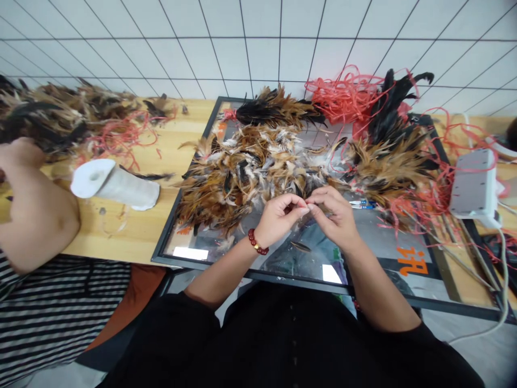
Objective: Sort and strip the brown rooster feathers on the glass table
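My left hand (281, 217), with a dark red bead bracelet (258, 242) on its wrist, is closed in a pinch. Its fingertips meet those of my right hand (334, 221), which is pinched too. Whatever lies between them is too small to make out. Just beyond my fingers spreads a loose heap of brown, white and black feathers (242, 178). A glass-topped panel with a black frame (278, 277) lies beneath the heap and my hands. One dark feather (301, 247) rests on the glass nearer to me. A blue-handled tool (363, 205) lies right of my right hand.
Black-brown feather bundles (278, 108) and tangled red plastic string (343, 99) lie along the tiled wall. A white power strip (472, 180) with cables stands at right. At left, a co-worker's arm (40, 215) reaches toward another feather pile (52, 118), near a white spool (117, 183).
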Demonstrator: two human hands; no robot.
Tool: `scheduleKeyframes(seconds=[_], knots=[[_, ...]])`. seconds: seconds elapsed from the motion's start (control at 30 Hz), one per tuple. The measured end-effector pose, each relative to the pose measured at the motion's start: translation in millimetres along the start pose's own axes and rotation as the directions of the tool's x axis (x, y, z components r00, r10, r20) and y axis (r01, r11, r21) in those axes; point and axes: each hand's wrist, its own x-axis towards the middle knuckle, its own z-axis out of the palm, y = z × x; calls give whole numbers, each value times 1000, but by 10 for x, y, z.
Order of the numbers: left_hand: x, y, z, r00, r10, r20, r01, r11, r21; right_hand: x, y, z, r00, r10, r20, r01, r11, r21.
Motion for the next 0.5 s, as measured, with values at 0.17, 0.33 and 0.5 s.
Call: scheduleKeyframes(seconds=[0.17, 0.33, 0.5], knots=[[2, 6, 18, 995, -4, 96, 7, 1000, -29, 0, -44, 14, 999, 3, -37, -3, 1000, 4], [15, 38, 27, 988, -66, 140, 89, 983, -162, -7, -92, 53, 997, -8, -74, -2, 992, -124], [37, 32, 12, 962, -206, 177, 249, 930, -269, -4, -109, 54, 997, -12, -81, -4, 983, -186]])
